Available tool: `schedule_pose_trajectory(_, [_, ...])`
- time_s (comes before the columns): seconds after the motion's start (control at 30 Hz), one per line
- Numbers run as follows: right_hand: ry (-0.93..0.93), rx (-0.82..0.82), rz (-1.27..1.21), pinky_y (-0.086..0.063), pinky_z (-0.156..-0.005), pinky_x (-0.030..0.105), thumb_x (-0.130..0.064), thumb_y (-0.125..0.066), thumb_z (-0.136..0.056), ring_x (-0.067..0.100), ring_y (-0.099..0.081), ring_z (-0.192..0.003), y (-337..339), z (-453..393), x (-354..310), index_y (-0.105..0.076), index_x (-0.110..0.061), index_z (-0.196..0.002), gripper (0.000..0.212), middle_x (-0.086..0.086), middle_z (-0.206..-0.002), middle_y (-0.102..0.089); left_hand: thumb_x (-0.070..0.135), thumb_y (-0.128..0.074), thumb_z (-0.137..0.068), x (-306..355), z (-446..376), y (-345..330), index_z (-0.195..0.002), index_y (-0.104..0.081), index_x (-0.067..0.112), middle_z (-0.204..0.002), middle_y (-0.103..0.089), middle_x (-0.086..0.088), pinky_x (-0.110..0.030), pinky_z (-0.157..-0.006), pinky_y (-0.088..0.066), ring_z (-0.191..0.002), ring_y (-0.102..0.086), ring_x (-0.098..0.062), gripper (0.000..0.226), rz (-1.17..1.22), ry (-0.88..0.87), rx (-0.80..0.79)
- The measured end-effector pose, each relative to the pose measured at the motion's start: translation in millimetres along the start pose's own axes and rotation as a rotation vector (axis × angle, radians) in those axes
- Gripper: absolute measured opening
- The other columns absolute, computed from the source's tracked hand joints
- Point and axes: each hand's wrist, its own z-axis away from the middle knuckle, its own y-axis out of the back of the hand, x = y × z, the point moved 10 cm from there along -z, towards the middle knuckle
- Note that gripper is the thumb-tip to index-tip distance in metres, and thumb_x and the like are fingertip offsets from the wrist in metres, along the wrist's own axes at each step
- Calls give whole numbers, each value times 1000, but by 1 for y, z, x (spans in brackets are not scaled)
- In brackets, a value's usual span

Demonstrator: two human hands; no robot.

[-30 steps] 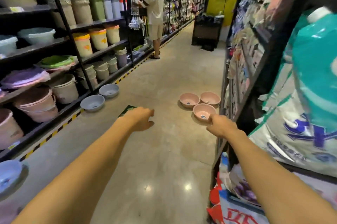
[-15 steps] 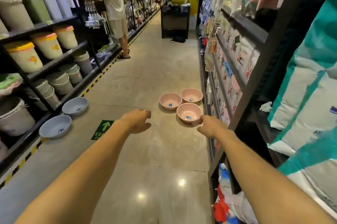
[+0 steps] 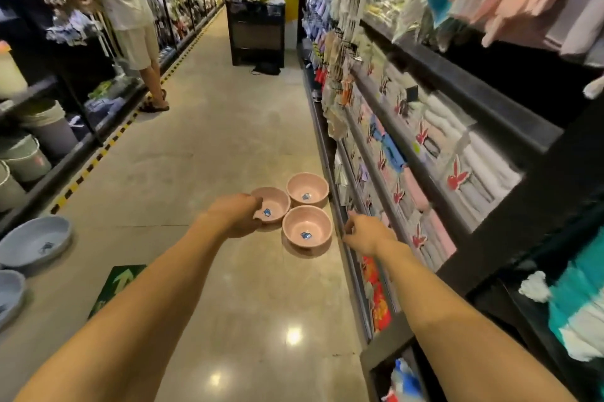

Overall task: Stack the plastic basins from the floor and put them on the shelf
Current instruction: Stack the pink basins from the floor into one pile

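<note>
Three pink plastic basins stand close together on the floor by the right-hand shelf: a near one [image 3: 307, 231], a left one [image 3: 274, 205] and a far one [image 3: 308, 189]. Each has a small blue label inside. My left hand [image 3: 233, 215] is stretched forward with loosely curled fingers and covers the left basin's near rim in view; I cannot tell if it touches. My right hand [image 3: 366, 233] hangs just right of the near basin, fingers loosely curled, holding nothing. Two blue-grey basins, a farther one [image 3: 32, 244] and a nearer one [image 3: 9, 293], lie on the floor at the left.
A person [image 3: 127, 9] stands at the left shelf [image 3: 49, 87] farther down the aisle. Buckets fill the left shelf's lower levels. The right shelf [image 3: 457, 100] holds packed towels and cloths. A black cabinet [image 3: 256, 32] stands at the aisle's end. A green arrow sticker [image 3: 119, 280] marks the floor.
The view has moved forward and turned right along the aisle. The pink basins are nearer, and my left hand now overlaps the left one. My right hand has shifted right of them.
</note>
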Motion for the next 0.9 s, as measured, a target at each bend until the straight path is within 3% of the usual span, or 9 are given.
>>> schedule_pose_trajectory(0.23, [-43,-54,-28,-53,-97,45,-33,-61,-95,31,-62,-116,23,-142,9,-60,-20,-132,39,11,-130,-65,48,-57,-97,-8,-139,1,-138,-56,17,-136,-62,-9,-36,-85,-49,-117,-62,-31,51,24,-27,-70])
schedule_pose_trajectory(0.37, [-45,-84,-51,-54,-95,47,-34,-60,-94,31,-63,-111,44,-223,8,-59,-20,-127,35,11,-125,-67,38,-56,-99,-22,-223,18,-138,-55,17,-138,-61,-9,-40,-91,-52,-117,-62,-31,44,9,-15,-95])
schedule_pose_trajectory(0.67, [-68,-133,-42,-52,-98,46,-27,-59,-95,33,-62,-115,78,-391,2,-60,-17,-128,34,13,-126,-67,40,-57,-98,-53,-401,24,-141,-52,20,-138,-62,-8,-37,-85,-48,-118,-61,-31,47,33,-42,-150])
schedule_pose_trajectory(0.9, [-145,-159,-21,-53,-97,45,-29,-59,-96,33,-63,-115,82,-520,-3,-59,-18,-131,37,12,-130,-65,37,-55,-99,-80,-547,12,-136,-55,15,-132,-64,-12,-40,-88,-52,-115,-62,-33,43,70,-123,-191])
